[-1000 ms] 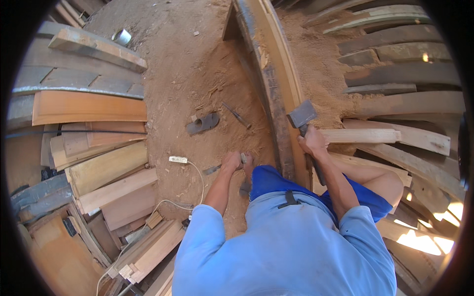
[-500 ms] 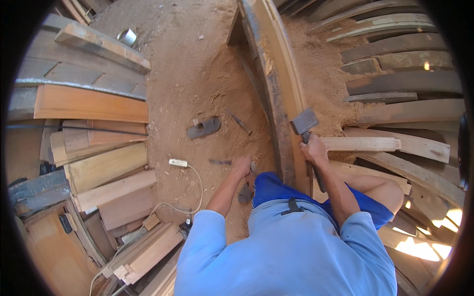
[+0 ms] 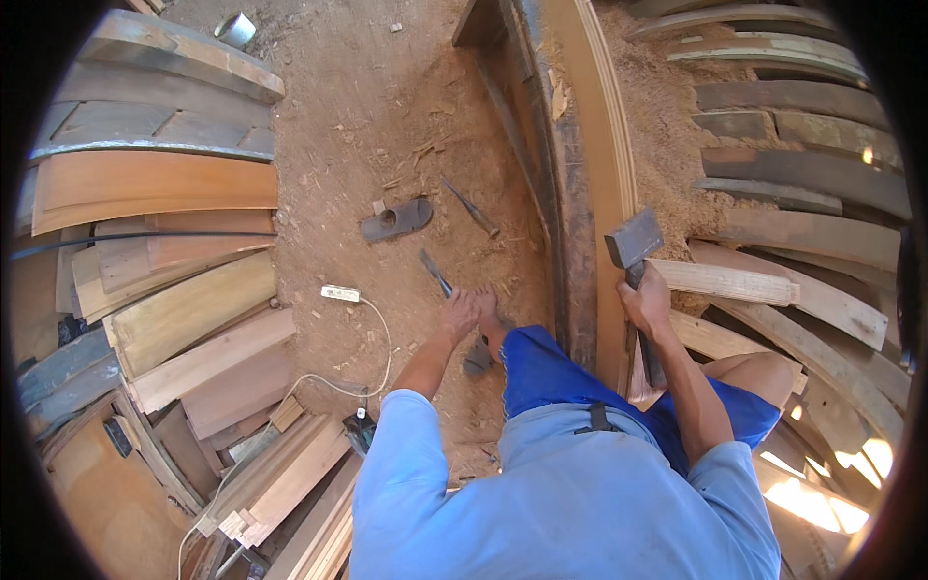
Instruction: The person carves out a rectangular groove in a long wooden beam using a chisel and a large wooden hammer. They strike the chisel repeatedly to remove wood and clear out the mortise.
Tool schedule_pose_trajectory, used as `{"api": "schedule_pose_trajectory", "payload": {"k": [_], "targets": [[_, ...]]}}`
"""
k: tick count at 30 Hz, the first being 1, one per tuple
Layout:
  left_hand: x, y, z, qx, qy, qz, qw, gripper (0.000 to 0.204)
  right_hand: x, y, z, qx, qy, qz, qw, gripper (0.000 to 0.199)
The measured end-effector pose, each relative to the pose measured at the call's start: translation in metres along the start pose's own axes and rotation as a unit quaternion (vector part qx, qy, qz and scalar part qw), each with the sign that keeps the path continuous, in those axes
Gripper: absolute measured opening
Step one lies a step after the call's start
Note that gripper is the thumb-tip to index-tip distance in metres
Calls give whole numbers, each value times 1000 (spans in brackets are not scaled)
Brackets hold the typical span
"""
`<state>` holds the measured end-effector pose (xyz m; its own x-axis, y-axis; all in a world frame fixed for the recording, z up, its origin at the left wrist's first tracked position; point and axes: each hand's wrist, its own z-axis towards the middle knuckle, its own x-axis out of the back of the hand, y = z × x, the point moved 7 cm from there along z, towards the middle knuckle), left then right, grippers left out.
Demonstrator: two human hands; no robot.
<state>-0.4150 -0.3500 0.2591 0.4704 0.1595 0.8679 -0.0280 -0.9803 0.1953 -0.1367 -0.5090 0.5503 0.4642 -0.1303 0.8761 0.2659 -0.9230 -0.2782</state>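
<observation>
While left grip (image 3: pixel 463 309) clasps chisel (image 3: pixel 434 272), right grip (image 3: pixel 647 298) (mallet (image 3: pixel 635 239)).

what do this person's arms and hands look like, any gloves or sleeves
The left hand and right hand wear no gloves, and no watch or band shows at the wrists. The plain light-blue left sleeve and right sleeve are short, ending near the elbows; the forearms are bare.
</observation>
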Motion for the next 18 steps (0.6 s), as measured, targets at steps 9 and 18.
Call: {"api": "schedule_pose_trajectory", "payload": {"k": [9,18], "targets": [[-90,-37,21,274,-68,-293,914,50,-1,-12,0,-55,-30,66,996,34],[-134,-73,169,282,-59,-491,822,66,-2,-5,-7,-99,-57,65,991,34]]}}
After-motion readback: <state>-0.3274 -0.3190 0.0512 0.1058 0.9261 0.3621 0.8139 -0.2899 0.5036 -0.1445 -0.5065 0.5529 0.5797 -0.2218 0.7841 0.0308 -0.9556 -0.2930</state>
